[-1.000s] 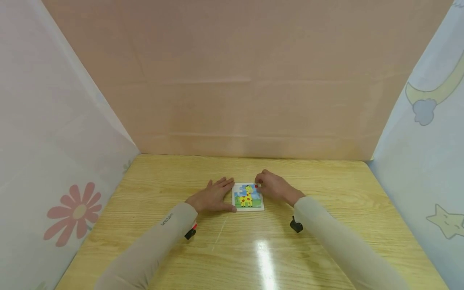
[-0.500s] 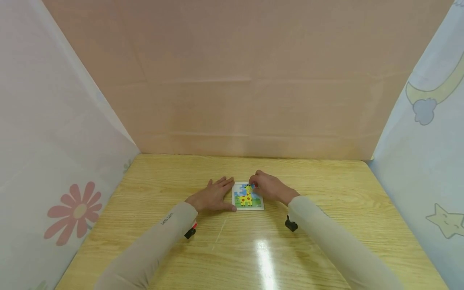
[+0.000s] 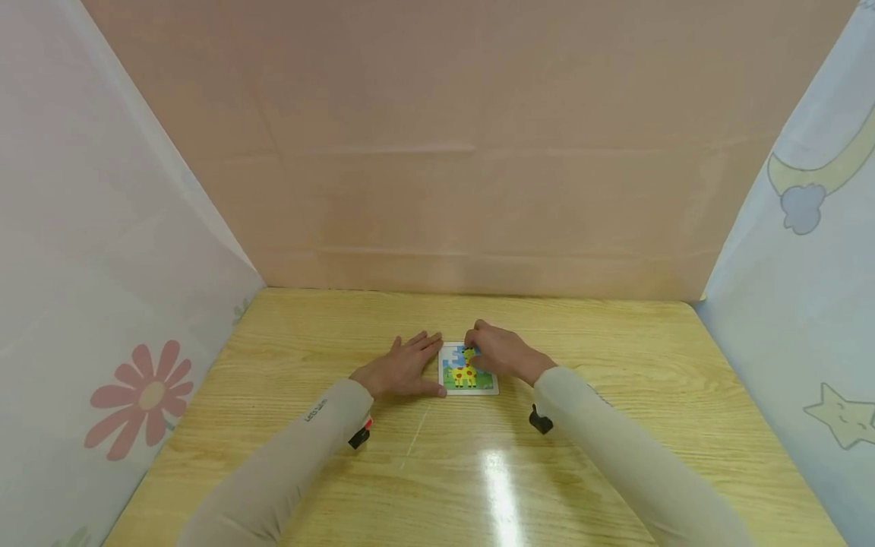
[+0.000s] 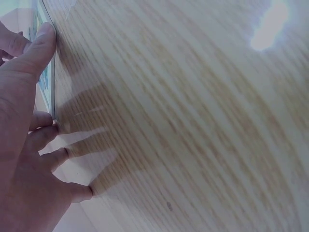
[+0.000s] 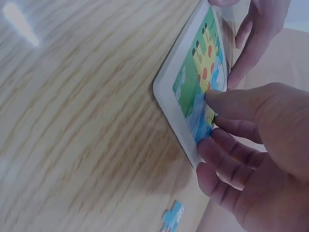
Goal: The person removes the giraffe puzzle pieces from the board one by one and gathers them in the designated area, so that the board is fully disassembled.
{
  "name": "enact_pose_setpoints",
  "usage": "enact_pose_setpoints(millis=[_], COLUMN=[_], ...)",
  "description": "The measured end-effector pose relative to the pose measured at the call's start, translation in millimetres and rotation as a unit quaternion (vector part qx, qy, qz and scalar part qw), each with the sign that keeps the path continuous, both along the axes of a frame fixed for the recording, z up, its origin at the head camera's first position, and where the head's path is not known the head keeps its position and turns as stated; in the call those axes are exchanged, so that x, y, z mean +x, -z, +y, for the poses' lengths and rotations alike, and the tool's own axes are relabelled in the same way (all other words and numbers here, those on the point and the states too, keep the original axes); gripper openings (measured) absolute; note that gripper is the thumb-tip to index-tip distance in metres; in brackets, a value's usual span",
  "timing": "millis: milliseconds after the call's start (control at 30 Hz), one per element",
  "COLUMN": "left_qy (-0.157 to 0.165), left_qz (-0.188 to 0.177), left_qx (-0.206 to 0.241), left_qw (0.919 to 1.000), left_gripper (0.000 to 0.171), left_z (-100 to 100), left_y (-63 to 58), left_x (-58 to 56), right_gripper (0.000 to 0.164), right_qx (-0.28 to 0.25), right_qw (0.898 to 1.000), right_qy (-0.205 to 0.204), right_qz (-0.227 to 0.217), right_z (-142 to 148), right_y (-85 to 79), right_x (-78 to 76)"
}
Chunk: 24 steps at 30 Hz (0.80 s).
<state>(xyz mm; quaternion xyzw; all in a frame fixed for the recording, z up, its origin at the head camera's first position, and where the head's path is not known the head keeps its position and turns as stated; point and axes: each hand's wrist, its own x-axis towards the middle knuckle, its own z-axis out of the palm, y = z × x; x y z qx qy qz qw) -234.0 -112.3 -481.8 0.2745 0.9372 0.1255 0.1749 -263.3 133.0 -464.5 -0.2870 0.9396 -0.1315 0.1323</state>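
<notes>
A small white-framed jigsaw tray (image 3: 472,392) with a yellow giraffe picture lies flat on the table. White gaps show in its upper left part. My left hand (image 3: 405,369) rests spread along the tray's left side; its thumb touches the lower left corner in the left wrist view. Over the upper right part of the tray is my right hand (image 3: 502,353), thumb and curled fingers pinching a puzzle piece at the picture's surface, mostly hidden by the fingers. Below that hand, in the right wrist view, a loose blue puzzle piece (image 5: 173,216) lies on the table.
The pale wood-grain table (image 3: 437,471) carries a bright light reflection near the front. A plain brownish backdrop (image 3: 478,190) rises behind it. Printed sheets with a flower (image 3: 149,399) and a star (image 3: 848,418) stand at either side.
My right hand has moved a little left over the tray from its upper right corner, covering more of the picture. My left hand and the tray have stayed put.
</notes>
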Motion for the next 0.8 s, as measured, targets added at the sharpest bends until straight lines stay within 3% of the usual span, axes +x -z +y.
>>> enact_pose_setpoints(millis=[300,533,800], left_qy=[0.002,-0.002,-0.006], left_qz=[-0.002,-0.003,-0.006], left_qx=[-0.002,0.001,-0.002], left_qw=[1.0000,1.0000,1.0000], left_gripper=[0.102,0.102,0.103], left_z=[0.6,0.6,-0.1], left_y=[0.0,-1.5,0.3], left_x=[-0.9,0.5,-0.1], right_gripper=[0.031,0.042,0.036], right_qx=[-0.023,-0.037,-0.055], right_qw=[1.000,0.999,0.998], right_qy=[0.015,0.011,0.006], right_qz=[-0.014,-0.018,-0.017], right_z=[0.2,0.8,1.3], right_y=[0.9,3.1,5.2], right_x=[0.9,2.7,3.2])
